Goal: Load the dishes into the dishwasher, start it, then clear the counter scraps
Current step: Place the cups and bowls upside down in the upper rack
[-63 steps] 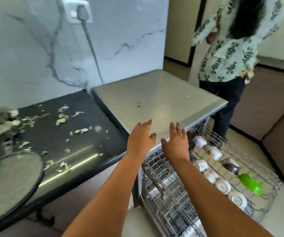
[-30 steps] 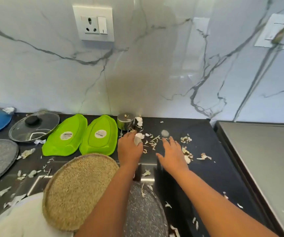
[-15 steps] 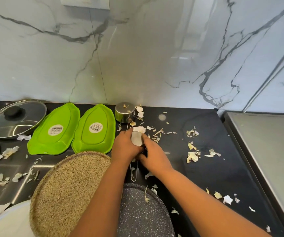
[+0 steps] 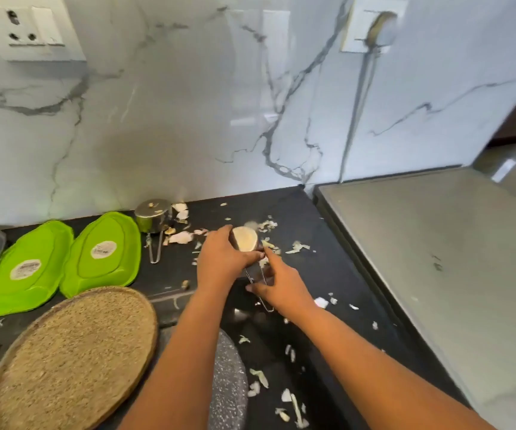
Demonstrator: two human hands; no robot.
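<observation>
Left hand [image 4: 224, 262] was seen at frame centre, fingers curled round a small steel cup [image 4: 244, 242] filled with pale scraps, the cup lifted slightly and tilted toward the camera. Right hand [image 4: 281, 290] was seen just below and right of it, index finger and thumb pinching the wire handle [image 4: 260, 290] that hangs from the cup.

Pale peel scraps [image 4: 297, 247] were noted scattered over the black counter [image 4: 322, 268], thickest just beyond the hands and along the lower centre of the frame. A second steel cup [image 4: 151, 215] with its own wire handle was recorded upright against the marble wall [image 4: 188, 119], left of the hands. Two green trays [image 4: 64, 259] were seen lying side by side at mid left, each with a round label. A round woven mat [image 4: 73, 358] was noted at lower left, overlapping a speckled grey dish [image 4: 228, 389] near the bottom centre. The grey dishwasher top [image 4: 452, 259] was recorded filling the right side of the frame, beside the counter. A switch socket [image 4: 27, 26] was seen at upper left, and a plugged-in socket [image 4: 374, 26] with its cable at upper right.
</observation>
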